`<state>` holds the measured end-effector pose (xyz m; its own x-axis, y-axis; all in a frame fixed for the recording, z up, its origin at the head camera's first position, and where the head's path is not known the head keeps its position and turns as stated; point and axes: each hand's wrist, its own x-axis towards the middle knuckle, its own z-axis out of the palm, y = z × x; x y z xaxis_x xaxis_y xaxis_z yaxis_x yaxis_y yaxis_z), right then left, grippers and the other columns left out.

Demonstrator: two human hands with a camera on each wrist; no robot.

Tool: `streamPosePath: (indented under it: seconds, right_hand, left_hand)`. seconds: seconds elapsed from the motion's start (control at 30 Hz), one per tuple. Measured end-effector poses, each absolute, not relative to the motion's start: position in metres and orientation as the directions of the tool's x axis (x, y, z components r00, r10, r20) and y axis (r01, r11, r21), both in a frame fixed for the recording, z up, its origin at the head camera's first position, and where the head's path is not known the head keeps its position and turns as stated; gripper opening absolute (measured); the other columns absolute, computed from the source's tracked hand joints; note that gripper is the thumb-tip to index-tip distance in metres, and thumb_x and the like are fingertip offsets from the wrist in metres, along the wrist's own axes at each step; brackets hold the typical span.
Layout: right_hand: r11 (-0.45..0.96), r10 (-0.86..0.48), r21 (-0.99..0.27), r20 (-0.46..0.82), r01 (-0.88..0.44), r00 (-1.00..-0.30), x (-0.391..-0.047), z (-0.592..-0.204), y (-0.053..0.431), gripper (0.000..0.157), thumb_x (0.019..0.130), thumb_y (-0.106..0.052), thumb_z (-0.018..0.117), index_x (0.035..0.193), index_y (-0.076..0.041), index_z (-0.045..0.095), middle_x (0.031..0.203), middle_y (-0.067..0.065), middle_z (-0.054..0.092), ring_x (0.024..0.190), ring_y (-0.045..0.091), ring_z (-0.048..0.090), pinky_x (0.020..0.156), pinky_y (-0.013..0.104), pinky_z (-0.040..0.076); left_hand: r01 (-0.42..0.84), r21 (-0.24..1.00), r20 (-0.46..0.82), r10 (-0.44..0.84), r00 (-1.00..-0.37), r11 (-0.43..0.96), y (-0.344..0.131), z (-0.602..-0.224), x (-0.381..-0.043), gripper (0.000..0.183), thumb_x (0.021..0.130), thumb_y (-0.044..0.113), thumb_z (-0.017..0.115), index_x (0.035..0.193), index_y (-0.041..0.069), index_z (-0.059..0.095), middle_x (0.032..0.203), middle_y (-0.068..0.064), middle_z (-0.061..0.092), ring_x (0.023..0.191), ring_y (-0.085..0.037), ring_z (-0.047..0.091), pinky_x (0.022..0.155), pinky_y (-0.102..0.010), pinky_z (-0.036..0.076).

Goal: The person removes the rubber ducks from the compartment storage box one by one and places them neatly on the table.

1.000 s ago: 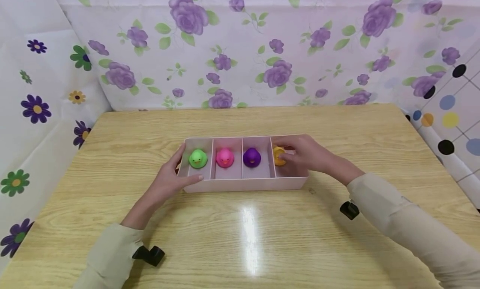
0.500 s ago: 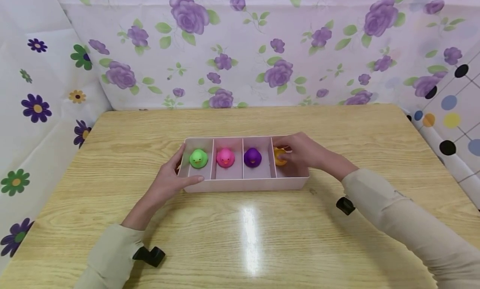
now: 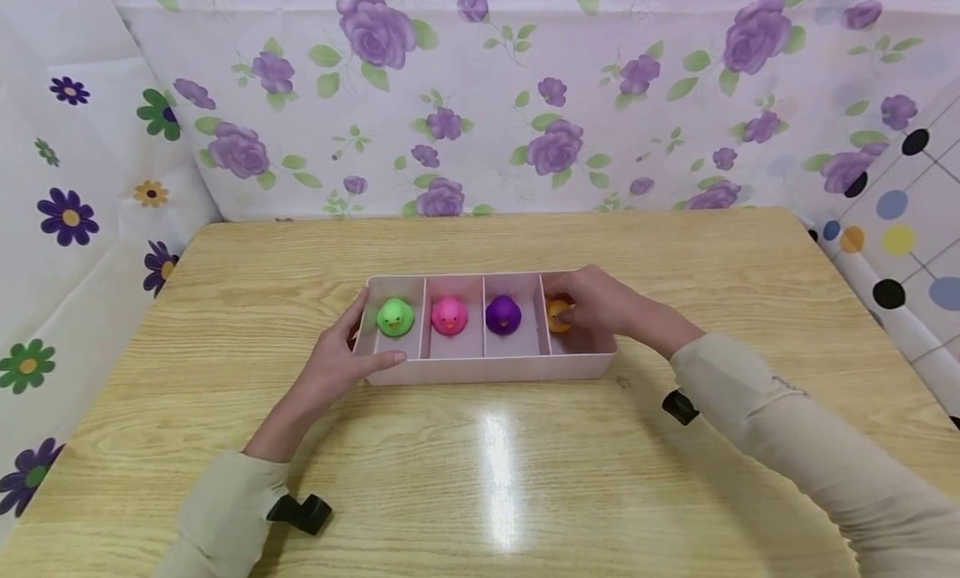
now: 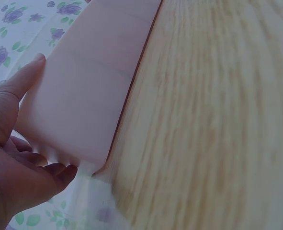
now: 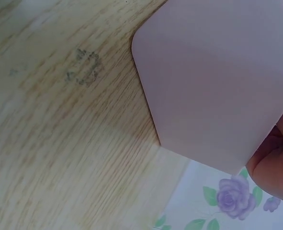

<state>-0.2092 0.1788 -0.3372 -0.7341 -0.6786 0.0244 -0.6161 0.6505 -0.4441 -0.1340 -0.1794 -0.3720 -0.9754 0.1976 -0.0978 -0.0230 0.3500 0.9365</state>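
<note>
A pale pink box (image 3: 491,371) with side-by-side compartments sits on the table. In it, from left to right, are a green toy duck (image 3: 395,317), a pink toy duck (image 3: 449,316), a purple toy duck (image 3: 503,315) and a yellow-orange toy duck (image 3: 557,314). My left hand (image 3: 336,357) grips the box's left end, thumb over the front rim and fingers curled along the side. Reaching into the rightmost compartment, my right hand (image 3: 600,299) pinches the yellow-orange duck and partly covers it. In the right wrist view the box wall (image 5: 213,81) hides the fingertips and duck.
The wooden table (image 3: 420,470) extends around the box on all sides. Behind it hangs a flowered sheet (image 3: 487,103), with more patterned sheets at the left and right edges. Black wrist mounts (image 3: 300,514) hang below both sleeves.
My right hand and forearm have shifted slightly left, while the fingers have closed further around the yellow-orange duck, which turns a little to face forward. The left hand and box stay put.
</note>
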Motion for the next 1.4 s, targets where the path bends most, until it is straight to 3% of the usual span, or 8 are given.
streamPosePath:
  seconds: [0.17, 0.53, 0.8, 0.97, 1.4]
  right_hand:
    - [0.643, -0.672, -0.459, 0.044, -0.613, -0.739, -0.209, -0.338, 0.178, 0.02, 0.078, 0.008, 0.075, 0.086, -0.009, 0.067, 0.074, -0.001, 0.058, 0.072, 0.019, 0.053, 0.069, 0.034, 0.045]
    - [0.679, -0.625, -0.471, 0.031, -0.563, -0.78, -0.207, -0.337, 0.179, 0.011, 0.082, 0.001, 0.077, 0.085, -0.007, 0.07, 0.075, -0.003, 0.062, 0.073, 0.018, 0.055, 0.07, 0.032, 0.047]
    - [0.663, -0.627, -0.474, 0.073, -0.58, -0.776, -0.208, -0.337, 0.181, 0.013, 0.083, 0.0, 0.076, 0.08, -0.009, 0.067, 0.073, -0.005, 0.061, 0.069, 0.015, 0.053, 0.066, 0.032, 0.046]
    - [0.674, -0.587, -0.487, 0.103, -0.555, -0.803, -0.206, -0.338, 0.184, 0.008, 0.082, -0.001, 0.076, 0.087, -0.007, 0.074, 0.08, 0.0, 0.068, 0.073, 0.018, 0.059, 0.069, 0.034, 0.05]
    - [0.64, -0.527, -0.562, 0.175, -0.524, -0.831, -0.199, -0.338, 0.196, 0.023, 0.082, 0.002, 0.075, 0.105, 0.001, 0.077, 0.101, 0.014, 0.075, 0.09, 0.028, 0.069, 0.08, 0.043, 0.055]
  left_hand:
    - [-0.014, 0.941, -0.085, 0.194, -0.977, 0.339, -0.18, -0.373, -0.134, 0.106, 0.086, 0.015, 0.079, 0.161, 0.009, 0.005, 0.164, -0.018, 0.015, 0.146, -0.039, 0.024, 0.113, -0.054, 0.028]
    - [0.001, 0.943, -0.072, 0.207, -0.976, 0.334, -0.18, -0.373, -0.133, 0.103, 0.087, 0.012, 0.077, 0.16, 0.005, 0.005, 0.165, -0.017, 0.009, 0.149, -0.037, 0.013, 0.117, -0.052, 0.021]
    - [-0.014, 0.926, -0.102, 0.216, -0.971, 0.376, -0.181, -0.372, -0.134, 0.105, 0.087, 0.015, 0.078, 0.161, 0.007, 0.003, 0.166, -0.013, 0.007, 0.148, -0.039, 0.018, 0.116, -0.053, 0.024]
    - [-0.025, 0.925, -0.113, 0.212, -0.971, 0.379, -0.183, -0.373, -0.134, 0.105, 0.086, 0.013, 0.078, 0.161, 0.008, 0.004, 0.166, -0.013, 0.009, 0.146, -0.039, 0.022, 0.114, -0.053, 0.028]
    - [-0.028, 0.923, -0.117, 0.211, -0.971, 0.383, -0.181, -0.369, -0.133, 0.105, 0.087, 0.015, 0.078, 0.161, 0.009, 0.004, 0.166, -0.013, 0.008, 0.147, -0.04, 0.02, 0.114, -0.053, 0.027]
